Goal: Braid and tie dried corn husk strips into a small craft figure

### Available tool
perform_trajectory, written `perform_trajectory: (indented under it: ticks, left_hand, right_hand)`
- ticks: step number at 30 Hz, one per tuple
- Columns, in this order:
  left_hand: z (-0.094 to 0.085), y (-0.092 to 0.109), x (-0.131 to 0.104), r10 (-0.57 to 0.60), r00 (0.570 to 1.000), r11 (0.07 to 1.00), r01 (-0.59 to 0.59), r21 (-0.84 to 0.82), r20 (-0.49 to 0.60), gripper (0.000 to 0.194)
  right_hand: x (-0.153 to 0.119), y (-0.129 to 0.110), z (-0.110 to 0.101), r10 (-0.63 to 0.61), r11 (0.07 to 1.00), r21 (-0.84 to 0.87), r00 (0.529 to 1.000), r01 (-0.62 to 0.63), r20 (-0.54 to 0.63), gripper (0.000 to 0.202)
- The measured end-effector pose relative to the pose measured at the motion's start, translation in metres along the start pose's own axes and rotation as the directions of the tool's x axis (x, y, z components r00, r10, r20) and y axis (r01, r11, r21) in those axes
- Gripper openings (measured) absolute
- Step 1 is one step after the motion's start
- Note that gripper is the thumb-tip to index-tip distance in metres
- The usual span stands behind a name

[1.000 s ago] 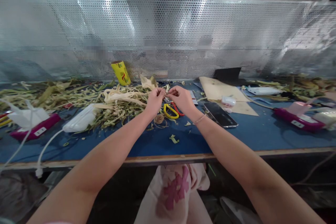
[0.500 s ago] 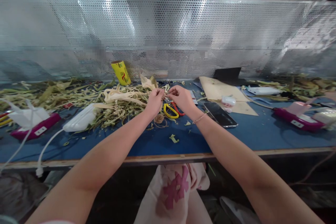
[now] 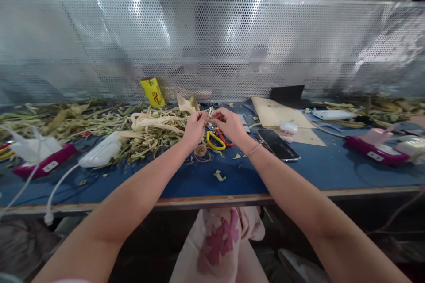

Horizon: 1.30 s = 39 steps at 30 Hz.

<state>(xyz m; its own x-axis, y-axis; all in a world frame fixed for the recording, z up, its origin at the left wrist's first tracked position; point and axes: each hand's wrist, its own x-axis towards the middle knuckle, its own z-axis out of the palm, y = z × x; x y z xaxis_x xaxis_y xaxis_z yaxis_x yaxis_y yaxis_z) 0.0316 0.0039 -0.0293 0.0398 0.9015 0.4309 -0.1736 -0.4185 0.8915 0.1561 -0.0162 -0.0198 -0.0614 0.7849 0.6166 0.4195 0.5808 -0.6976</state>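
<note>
My left hand (image 3: 195, 127) and my right hand (image 3: 229, 123) meet over the middle of the table, fingertips nearly touching. Both are closed in a pinch around something too small to make out. A pale dried husk (image 3: 186, 104) stands up just behind my left fingers; whether it is held I cannot tell. Below the hands lie scissors (image 3: 215, 140) with yellow and red handles, their blades partly hidden. Close by is a small coil of brown twine (image 3: 200, 151). Left of my left hand spreads a heap of dried plant strips (image 3: 149, 137).
A yellow tube (image 3: 153, 93) leans near the perforated metal screen (image 3: 226, 44). At right lie a phone (image 3: 278, 145), a small white case (image 3: 288, 128) and brown paper (image 3: 275, 112). Magenta power strips (image 3: 376, 152), a white power bank (image 3: 101, 149) and cables flank the blue table (image 3: 192, 185).
Both hands stay in nearly the same place, with only slight finger movement. Nothing else has visibly moved.
</note>
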Motion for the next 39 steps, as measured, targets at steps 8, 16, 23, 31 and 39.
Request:
perform_trajectory:
  ticks: [8,16,23,31,39]
  left_hand:
    - [-0.004,-0.009,0.005,0.030,0.999,0.999,-0.030,0.011,0.017,0.013]
    - [-0.001,-0.005,0.002,-0.019,1.000,0.996,0.021,-0.083,0.021,0.005]
    - [-0.005,-0.009,0.004,0.047,0.998,0.998,-0.046,-0.041,0.036,0.006]
    - [-0.003,-0.002,0.002,0.063,0.998,0.998,-0.063,-0.004,0.007,0.011]
    - [0.003,0.013,0.002,-0.085,0.992,0.988,0.073,-0.134,-0.088,0.018]
  right_hand:
    - [0.003,0.001,0.001,0.063,0.986,0.156,0.998,-0.058,-0.025,0.006]
    - [0.003,-0.001,-0.001,0.126,0.974,0.200,0.989,-0.109,-0.075,0.005]
    - [0.003,0.000,-0.002,0.087,0.979,0.187,0.995,-0.077,-0.043,0.009]
    - [0.001,-0.001,-0.001,0.042,0.997,0.063,0.998,-0.039,-0.042,0.006]
    - [-0.002,-0.008,0.003,0.013,1.000,0.028,1.000,-0.013,-0.007,0.005]
